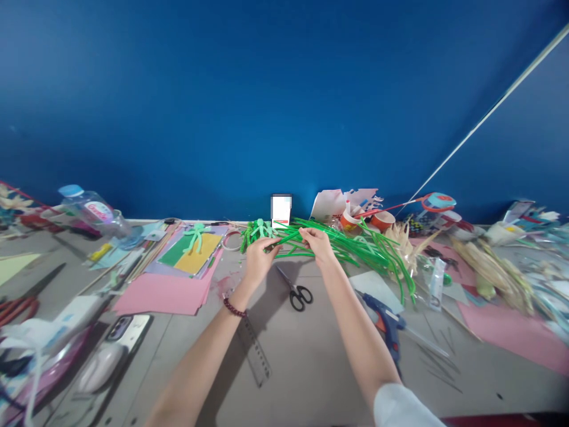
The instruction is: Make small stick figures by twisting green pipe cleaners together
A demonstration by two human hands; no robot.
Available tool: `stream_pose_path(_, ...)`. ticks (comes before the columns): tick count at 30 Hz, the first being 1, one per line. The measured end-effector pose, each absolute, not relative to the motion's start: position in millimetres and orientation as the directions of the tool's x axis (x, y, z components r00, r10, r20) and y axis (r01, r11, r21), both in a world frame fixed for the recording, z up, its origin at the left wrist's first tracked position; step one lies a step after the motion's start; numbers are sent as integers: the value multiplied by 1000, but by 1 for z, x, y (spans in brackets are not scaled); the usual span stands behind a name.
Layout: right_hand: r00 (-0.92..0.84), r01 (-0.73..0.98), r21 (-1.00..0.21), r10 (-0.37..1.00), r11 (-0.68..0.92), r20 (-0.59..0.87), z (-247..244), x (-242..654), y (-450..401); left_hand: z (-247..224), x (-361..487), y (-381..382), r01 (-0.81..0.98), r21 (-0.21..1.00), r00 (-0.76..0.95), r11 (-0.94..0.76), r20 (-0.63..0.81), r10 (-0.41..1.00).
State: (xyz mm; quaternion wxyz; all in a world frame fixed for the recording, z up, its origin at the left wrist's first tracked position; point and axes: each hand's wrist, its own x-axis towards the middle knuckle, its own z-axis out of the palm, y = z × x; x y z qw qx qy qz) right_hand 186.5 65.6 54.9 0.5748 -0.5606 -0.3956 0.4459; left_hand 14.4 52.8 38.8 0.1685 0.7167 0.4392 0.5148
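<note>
My left hand (pixel 261 256), with a dark red bead bracelet on its wrist, pinches one end of some green pipe cleaners (pixel 291 236). Slightly to the right, my right hand (pixel 317 244) pinches the same green strands, fingers pressed together. How many strands are held cannot be made out. More long green pipe cleaners (pixel 373 252) lie in a loose pile behind and right of my hands. Beside my left fingers is a bunch of curled green pieces (pixel 255 232). Black-handled scissors (pixel 299 295) lie on the table below, between my forearms.
A phone (pixel 281 209) stands against the blue wall. Left are pink paper (pixel 164 293), a bottle (pixel 95 212) and another phone (pixel 128 332). A clear ruler (pixel 255 353) lies under my left forearm; a blue glue gun (pixel 386 320) and corn husks (pixel 493 270) are at right.
</note>
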Motion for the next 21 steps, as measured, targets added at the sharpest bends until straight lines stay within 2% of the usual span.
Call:
stream_pose_path(6,317,-74,-995,945,-64,-84,51,191,69,35,13,55,479,649,107,-591,625,773)
stream_pose_path(12,349,-72,-994,931,-81,-101,52,196,70,31,11,52,587,521,170,-619,669,724)
stream_pose_path(21,372,-63,-995,923,-77,-95,45,203,73,27,10,55,593,512,153,-621,686,712)
